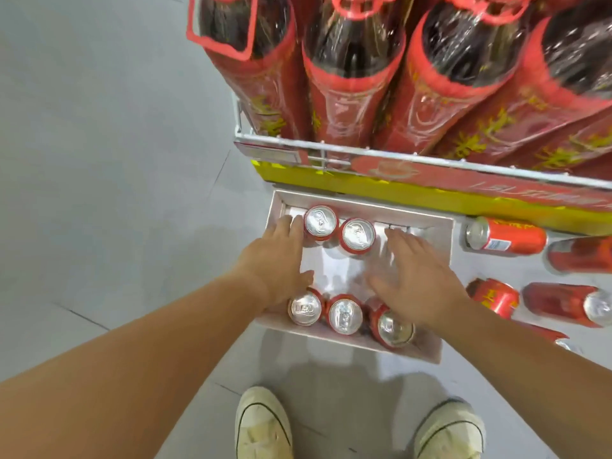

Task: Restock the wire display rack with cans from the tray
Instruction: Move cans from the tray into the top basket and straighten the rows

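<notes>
A shallow tray (430, 226) lies on the floor below the wire display rack (331, 150). Two red cans stand upright at its far side, one at the left (320, 221) and one to its right (358, 234). Three more upright cans line the near edge (305, 308) (345, 315) (394, 327). My left hand (280, 256) reaches into the tray with straight fingers touching the far left can. My right hand (414, 276) hovers spread and blurred over the tray's right half, holding nothing.
Several red cans (506, 240) lie on their sides on the floor to the right of the tray. Large red-labelled bottles (351, 77) fill the rack above. My two white shoes (265, 425) stand just behind the tray on grey floor tiles.
</notes>
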`<state>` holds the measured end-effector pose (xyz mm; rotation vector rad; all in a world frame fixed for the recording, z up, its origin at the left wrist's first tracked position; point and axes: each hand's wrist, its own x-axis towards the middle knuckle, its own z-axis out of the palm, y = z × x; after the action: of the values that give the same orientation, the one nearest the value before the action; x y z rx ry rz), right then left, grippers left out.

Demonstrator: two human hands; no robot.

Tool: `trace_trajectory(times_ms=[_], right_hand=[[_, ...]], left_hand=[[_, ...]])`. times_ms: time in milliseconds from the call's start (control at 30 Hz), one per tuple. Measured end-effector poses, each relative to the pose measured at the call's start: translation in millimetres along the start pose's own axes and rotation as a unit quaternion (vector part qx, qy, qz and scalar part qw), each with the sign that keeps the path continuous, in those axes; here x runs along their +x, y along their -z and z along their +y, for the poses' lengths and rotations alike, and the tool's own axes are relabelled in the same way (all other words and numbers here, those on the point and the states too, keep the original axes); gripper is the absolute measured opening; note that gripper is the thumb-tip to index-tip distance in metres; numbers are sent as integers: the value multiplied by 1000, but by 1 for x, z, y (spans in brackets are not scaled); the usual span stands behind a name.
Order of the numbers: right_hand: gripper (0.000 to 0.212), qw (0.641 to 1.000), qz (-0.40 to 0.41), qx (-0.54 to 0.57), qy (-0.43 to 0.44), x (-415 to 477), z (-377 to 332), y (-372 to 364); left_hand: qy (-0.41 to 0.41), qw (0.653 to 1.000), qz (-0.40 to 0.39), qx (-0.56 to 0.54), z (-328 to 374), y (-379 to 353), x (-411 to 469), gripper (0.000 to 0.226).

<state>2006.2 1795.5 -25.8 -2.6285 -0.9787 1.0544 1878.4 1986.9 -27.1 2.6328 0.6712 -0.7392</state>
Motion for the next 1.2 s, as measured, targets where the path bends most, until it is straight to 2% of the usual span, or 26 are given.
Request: trace_trajectory(times_ms=[100,167,267,367,467,600,700,867,1033,1200], right_hand=[[81,999,17,30,-4,26,3,-15],[80,995,5,102,-4,41,4,-25],[72,952,18,307,1,58,6,-47],[66,924,63,378,-11,67,7,-55],[60,896,66,438,-41,64,8,-49],[52,881,50,465,-79,45,8,-24],[52,872,34,479,-94,18,6,4],[27,852,29,517,-82,-38,-12,68],[18,844,36,529,-76,-107,-44,154],[17,843,68,529,-65,-169,-81,242]], left_hand=[[15,997,13,-74,-1,-15,32,85],[32,986,21,-161,-1,-24,50,88],[49,956,55,-284,-1,-28,64,74],[55,936,80,-337,-3,-30,64,63],[70,916,70,-388,-5,-30,59,63],[83,872,35,-482,1,-11,41,55],[84,840,-6,-536,4,14,19,59],[78,823,-46,-560,21,73,-34,71],[103,800,-52,-589,45,160,-105,56],[83,798,-29,-596,71,260,-167,43]])
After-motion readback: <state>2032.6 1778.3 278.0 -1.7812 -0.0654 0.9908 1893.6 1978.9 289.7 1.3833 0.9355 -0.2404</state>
